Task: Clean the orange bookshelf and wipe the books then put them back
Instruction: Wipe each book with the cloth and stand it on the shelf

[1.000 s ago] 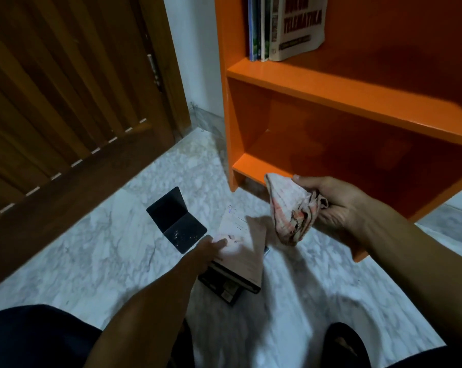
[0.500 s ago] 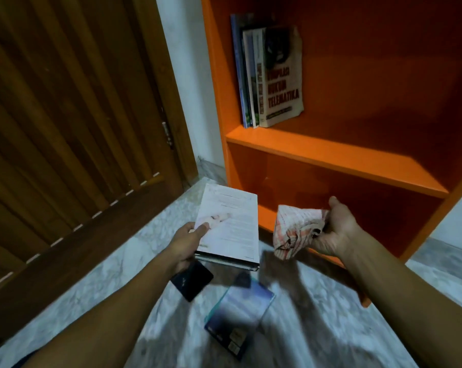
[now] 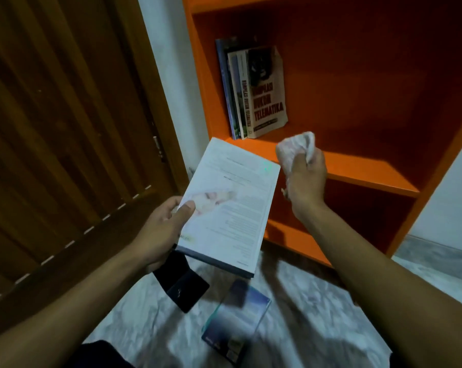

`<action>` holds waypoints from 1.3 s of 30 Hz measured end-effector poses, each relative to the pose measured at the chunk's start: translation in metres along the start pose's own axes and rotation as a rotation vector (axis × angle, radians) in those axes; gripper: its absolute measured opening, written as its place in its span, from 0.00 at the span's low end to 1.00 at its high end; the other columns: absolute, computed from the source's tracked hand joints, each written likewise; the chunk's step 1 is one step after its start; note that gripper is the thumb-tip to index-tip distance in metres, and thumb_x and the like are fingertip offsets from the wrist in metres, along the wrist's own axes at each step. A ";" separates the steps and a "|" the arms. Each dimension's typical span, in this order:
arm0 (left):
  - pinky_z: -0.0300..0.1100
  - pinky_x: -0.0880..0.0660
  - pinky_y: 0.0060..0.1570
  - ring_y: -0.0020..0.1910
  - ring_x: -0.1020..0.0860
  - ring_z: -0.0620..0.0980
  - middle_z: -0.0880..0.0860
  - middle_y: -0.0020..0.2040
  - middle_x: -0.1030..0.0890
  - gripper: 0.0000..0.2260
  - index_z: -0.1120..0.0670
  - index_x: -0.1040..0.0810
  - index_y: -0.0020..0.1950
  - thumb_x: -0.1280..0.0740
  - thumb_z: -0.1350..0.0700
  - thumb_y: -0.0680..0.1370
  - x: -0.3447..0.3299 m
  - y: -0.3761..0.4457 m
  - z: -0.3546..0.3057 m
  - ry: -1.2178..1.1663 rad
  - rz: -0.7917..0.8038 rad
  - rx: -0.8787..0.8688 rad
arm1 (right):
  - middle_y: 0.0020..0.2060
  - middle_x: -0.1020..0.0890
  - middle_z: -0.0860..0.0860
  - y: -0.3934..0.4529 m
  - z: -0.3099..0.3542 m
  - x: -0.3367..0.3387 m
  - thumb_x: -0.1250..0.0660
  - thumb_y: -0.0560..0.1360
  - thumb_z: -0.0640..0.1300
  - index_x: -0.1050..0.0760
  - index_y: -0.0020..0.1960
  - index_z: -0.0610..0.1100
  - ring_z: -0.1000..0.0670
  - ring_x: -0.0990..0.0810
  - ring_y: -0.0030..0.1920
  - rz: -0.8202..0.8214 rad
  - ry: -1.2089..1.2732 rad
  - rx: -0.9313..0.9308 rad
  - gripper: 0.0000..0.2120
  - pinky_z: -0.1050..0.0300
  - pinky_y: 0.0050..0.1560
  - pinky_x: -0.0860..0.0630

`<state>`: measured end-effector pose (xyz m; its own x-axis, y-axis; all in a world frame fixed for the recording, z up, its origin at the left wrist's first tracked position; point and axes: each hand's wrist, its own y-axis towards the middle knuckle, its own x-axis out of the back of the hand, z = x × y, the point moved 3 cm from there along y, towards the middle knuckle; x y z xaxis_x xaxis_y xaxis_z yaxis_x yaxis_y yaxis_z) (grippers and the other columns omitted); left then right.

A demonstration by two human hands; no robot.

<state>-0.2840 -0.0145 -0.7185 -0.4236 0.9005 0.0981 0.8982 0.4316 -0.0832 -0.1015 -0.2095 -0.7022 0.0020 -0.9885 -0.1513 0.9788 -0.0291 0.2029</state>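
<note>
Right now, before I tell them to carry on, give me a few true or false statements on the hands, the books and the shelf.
1. The left hand grips a white book by its edge. True.
2. The right hand is empty. False: it holds a bunched cloth.
3. The white book already stands on the orange bookshelf. False: it is held in the air in front of it.
4. A few books stand at the left end of the middle shelf. True.
5. The floor holds nothing. False: a blue book and a dark booklet lie on it.
</note>
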 end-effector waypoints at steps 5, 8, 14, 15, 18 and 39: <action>0.41 0.19 0.36 0.41 0.15 0.50 0.52 0.45 0.13 0.10 0.57 0.25 0.58 0.39 0.52 0.83 -0.024 0.005 -0.005 -0.133 -0.052 -0.093 | 0.78 0.38 0.48 -0.013 -0.005 -0.014 0.44 0.80 0.39 0.36 0.73 0.52 0.54 0.56 0.78 0.327 -0.506 0.393 0.23 0.40 0.77 0.57; 0.40 0.21 0.34 0.37 0.16 0.46 0.49 0.40 0.14 0.08 0.56 0.25 0.53 0.39 0.52 0.83 -0.026 0.015 0.005 -0.214 -0.121 -0.084 | 0.77 0.41 0.52 -0.043 -0.007 -0.013 0.42 0.79 0.33 0.48 0.72 0.59 0.73 0.63 0.67 0.592 -0.560 0.486 0.31 0.49 0.77 0.60; 0.54 0.21 0.50 0.48 0.17 0.56 0.58 0.51 0.15 0.09 0.54 0.25 0.48 0.38 0.51 0.83 -0.013 0.033 0.023 -0.343 -0.299 0.035 | 0.75 0.35 0.56 -0.085 -0.047 -0.010 0.45 0.79 0.45 0.36 0.76 0.46 0.56 0.49 0.75 0.837 -0.611 0.451 0.25 0.61 0.71 0.45; 0.58 0.22 0.54 0.50 0.17 0.58 0.59 0.53 0.15 0.09 0.54 0.24 0.48 0.38 0.51 0.83 -0.010 0.034 0.026 -0.364 -0.315 0.058 | 0.73 0.30 0.53 -0.091 -0.048 -0.010 0.43 0.81 0.43 0.33 0.73 0.45 0.53 0.42 0.76 0.850 -0.566 0.475 0.21 0.58 0.71 0.41; 0.60 0.21 0.57 0.51 0.16 0.58 0.57 0.52 0.14 0.10 0.55 0.23 0.52 0.38 0.50 0.83 -0.001 0.034 0.031 -0.395 -0.358 0.097 | 0.51 0.21 0.51 -0.105 -0.050 -0.010 0.38 0.80 0.36 0.28 0.56 0.43 0.52 0.23 0.51 0.870 -0.440 0.476 0.06 0.52 0.49 0.28; 0.39 0.22 0.35 0.41 0.15 0.49 0.48 0.41 0.15 0.13 0.56 0.24 0.54 0.41 0.48 0.84 -0.033 -0.001 0.016 0.060 -0.024 -0.092 | 0.48 0.24 0.53 -0.012 0.004 -0.017 0.45 0.83 0.47 0.35 0.59 0.52 0.54 0.24 0.45 0.083 -0.117 0.165 0.05 0.52 0.45 0.27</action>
<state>-0.2731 -0.0440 -0.7376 -0.4398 0.8840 0.1585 0.8960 0.4439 0.0107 -0.1143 -0.1929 -0.6980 0.0481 -0.9987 -0.0159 0.9295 0.0390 0.3666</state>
